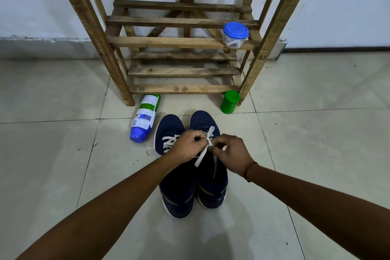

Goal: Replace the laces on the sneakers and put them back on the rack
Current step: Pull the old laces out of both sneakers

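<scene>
Two hands on one lace, knot area partly hidden

Two navy sneakers stand side by side on the tiled floor [63, 95], toes toward the wooden rack [181, 42]; neither is on it.

1. Left sneaker [168, 126]: white crossings show over the tongue. The left hand covers the rest.
2. Right sneaker [201, 120]: its white lace [207, 143] rises to a gathered point between the hands. One flat end hangs down over the shoe opening.
3. Left hand [185, 145]: fingers curled in and pinching the lace at the gathered point. The fingertips are hidden behind the hand.
4. Right hand [230, 154]: thumb and fingers pinching the same lace just beside the left hand. The exact contact is too small to resolve, as is whether a knot has formed. A thin band [249, 170] circles this wrist.

Surroundings: a spray bottle [144, 116] lies on its side just left of the sneakers, its label print unreadable. A green jar [230, 101] stands against the rack's right front leg. A clear tub with a blue lid [235, 35] sits on a rack slat, holding something white that cannot be identified. The top edge of the view cuts off the rack's upper part.
</scene>
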